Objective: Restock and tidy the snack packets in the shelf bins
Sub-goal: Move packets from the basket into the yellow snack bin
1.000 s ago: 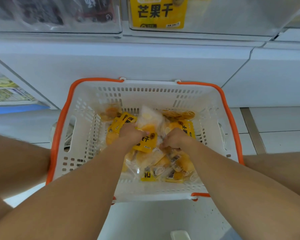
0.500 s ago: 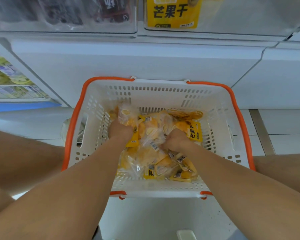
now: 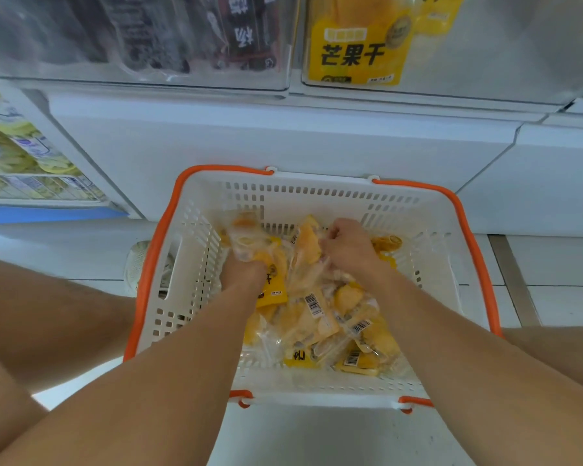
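Observation:
A white basket with an orange rim (image 3: 317,191) sits on the floor in front of me, holding several yellow dried-mango packets (image 3: 320,317). My left hand (image 3: 244,272) grips a bunch of packets (image 3: 249,240) at the basket's left side. My right hand (image 3: 349,245) grips other packets (image 3: 307,242) near the basket's far middle. Both fists are curled round clear-and-yellow wrappers. Above, a clear shelf bin (image 3: 485,45) shows one large yellow mango packet (image 3: 355,52) behind its front.
To the left of the mango bin, a clear bin (image 3: 132,38) holds dark packets. A lower bin at the far left (image 3: 21,156) holds green-yellow packets. My bare knees flank the basket. A white shoe (image 3: 137,264) shows left of the basket.
Both hands have gathered packets and lifted them a little toward the basket's far side. The camera view has tilted upward, showing more of the shelf bins.

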`<action>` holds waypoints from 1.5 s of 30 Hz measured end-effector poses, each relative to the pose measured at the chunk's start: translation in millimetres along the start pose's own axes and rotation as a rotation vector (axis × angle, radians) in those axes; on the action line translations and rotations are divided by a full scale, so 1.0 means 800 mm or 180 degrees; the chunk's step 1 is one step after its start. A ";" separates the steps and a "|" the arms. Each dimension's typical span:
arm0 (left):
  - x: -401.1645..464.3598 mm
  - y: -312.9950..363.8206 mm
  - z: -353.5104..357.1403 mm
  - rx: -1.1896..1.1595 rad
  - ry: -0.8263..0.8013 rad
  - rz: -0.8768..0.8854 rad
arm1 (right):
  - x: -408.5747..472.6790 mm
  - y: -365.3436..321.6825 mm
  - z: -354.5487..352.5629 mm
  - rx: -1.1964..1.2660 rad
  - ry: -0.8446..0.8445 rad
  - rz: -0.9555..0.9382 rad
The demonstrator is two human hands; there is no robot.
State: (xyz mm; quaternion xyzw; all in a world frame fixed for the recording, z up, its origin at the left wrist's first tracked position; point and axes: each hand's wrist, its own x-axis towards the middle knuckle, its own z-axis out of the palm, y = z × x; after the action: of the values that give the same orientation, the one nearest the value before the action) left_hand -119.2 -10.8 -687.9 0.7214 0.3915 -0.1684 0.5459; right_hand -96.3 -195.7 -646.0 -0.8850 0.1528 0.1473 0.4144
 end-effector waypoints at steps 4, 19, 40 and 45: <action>0.003 0.003 -0.001 -0.0020 0.0169 0.0053 | 0.009 -0.023 -0.074 -0.1024 -0.0749 -0.0330; 0.005 0.004 -0.013 -0.1512 -0.0735 -0.1223 | 0.013 -0.035 -0.057 -0.0550 -0.0818 -0.1248; -0.024 0.044 -0.004 -0.1226 -0.2145 -0.0567 | -0.023 0.001 -0.009 0.3383 -0.0027 0.0961; -0.046 0.076 -0.004 0.0282 -0.2564 0.0239 | -0.053 -0.017 -0.042 0.1849 -0.0740 0.0930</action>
State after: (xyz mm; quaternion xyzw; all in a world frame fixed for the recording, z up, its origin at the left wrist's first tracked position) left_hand -97.8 -27.8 -621.9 0.6343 0.1121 -0.4342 0.6298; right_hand -125.4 -207.4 -599.9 -0.6761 0.2652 0.2553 0.6383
